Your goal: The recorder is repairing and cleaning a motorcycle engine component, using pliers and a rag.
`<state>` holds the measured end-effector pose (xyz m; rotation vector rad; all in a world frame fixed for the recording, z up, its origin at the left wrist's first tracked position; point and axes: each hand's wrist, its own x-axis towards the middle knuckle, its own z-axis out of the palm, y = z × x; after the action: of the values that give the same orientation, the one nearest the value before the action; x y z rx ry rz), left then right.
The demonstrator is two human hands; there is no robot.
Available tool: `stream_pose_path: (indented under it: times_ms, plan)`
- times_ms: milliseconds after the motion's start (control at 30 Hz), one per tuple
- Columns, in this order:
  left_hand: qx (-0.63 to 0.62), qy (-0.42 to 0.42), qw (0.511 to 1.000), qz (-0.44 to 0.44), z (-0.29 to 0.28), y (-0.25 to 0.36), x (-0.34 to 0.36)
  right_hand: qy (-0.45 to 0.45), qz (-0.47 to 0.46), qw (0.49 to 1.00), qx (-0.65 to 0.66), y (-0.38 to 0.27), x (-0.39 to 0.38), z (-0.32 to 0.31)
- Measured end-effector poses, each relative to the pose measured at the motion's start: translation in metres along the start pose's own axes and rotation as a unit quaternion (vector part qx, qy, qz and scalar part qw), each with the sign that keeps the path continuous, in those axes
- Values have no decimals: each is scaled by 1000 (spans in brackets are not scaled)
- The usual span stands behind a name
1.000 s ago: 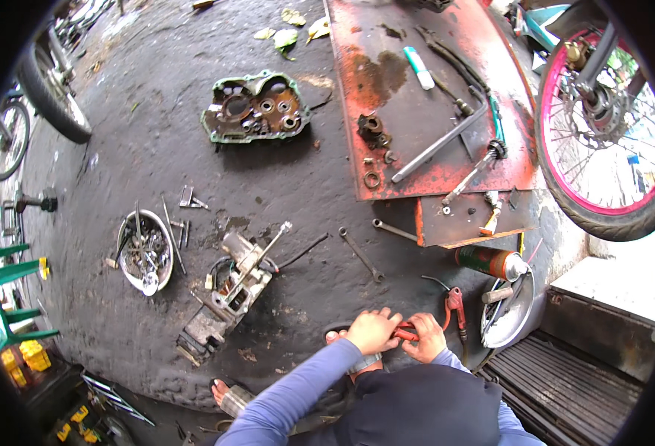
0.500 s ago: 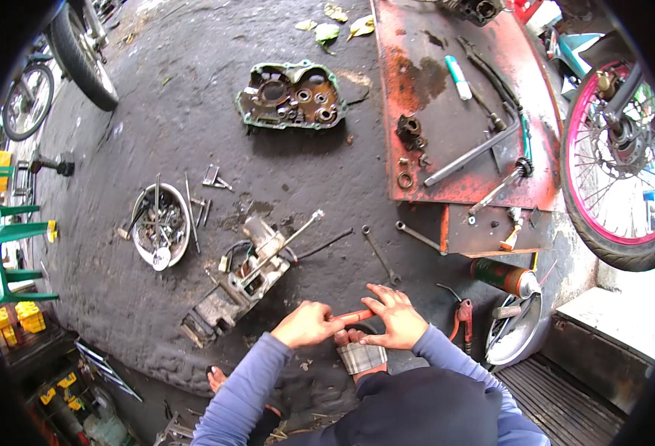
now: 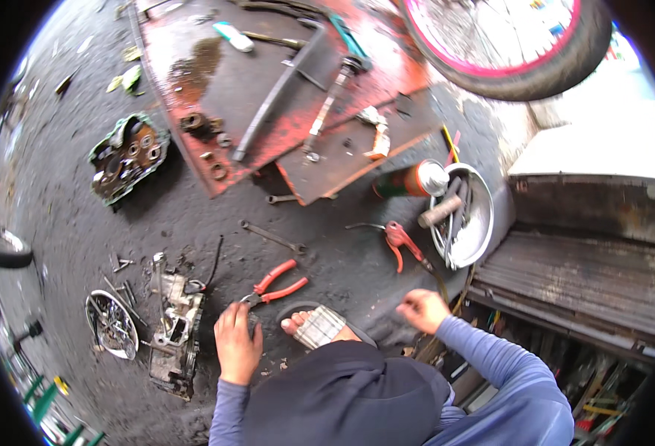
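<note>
On the dark ground lies a pair of pliers (image 3: 275,284) with red handles spread apart. Close to its jaws is my left hand (image 3: 238,346), fingers stretched out flat and holding nothing. My right hand (image 3: 423,311) is raised to the right of my foot, its fingers curled in with nothing visible in them. Ahead of it a red air blow gun (image 3: 400,236) rests on the ground, apart from the hand. A greasy metal engine part (image 3: 175,327) sits left of my left hand. Beyond the pliers lies a wrench (image 3: 272,236).
A bowl of small parts (image 3: 112,327) stands at left, an open engine casing (image 3: 128,160) farther back. A red metal sheet (image 3: 298,141) carries tools. A spray can (image 3: 409,180) and a white basin (image 3: 485,230) stand at right, below a pink-rimmed wheel (image 3: 506,70).
My hands have let go of the red-handled pliers, which now lie on the ground. They have moved apart, the right one to the right. The view has turned right.
</note>
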<state>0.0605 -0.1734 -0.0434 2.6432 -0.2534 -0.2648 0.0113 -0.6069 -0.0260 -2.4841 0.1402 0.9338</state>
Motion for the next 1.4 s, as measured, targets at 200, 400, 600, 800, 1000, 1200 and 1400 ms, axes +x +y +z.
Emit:
stream_pose_path:
  times_ms: [200, 400, 600, 800, 1000, 1200, 1400]
  plan:
    - [-401, -366, 840, -21, -104, 0, -58, 80, 326, 941, -39, 178, -93, 58]
    - [-270, -413, 791, -361, -271, -78, -102, -247, 66, 945, 202, 26, -20, -4]
    - [-389, 225, 727, -518, -258, -69, -366, -223, -225, 924, 213, -272, 107, -109]
    - [-339, 227, 585, -701, -74, 103, -525, -446, -413, 794, -7, -479, 62, -103]
    - [-398, -87, 553, -727, 70, 269, -494, -565, -635, 463, -248, -525, -29, 3]
    - [-267, 244, 411, -837, 51, 281, -525, -513, -632, 428, -392, -495, 63, 74]
    - [4, 425, 106, -899, 42, 207, -733, -448, -580, 353, -582, -467, 130, 102]
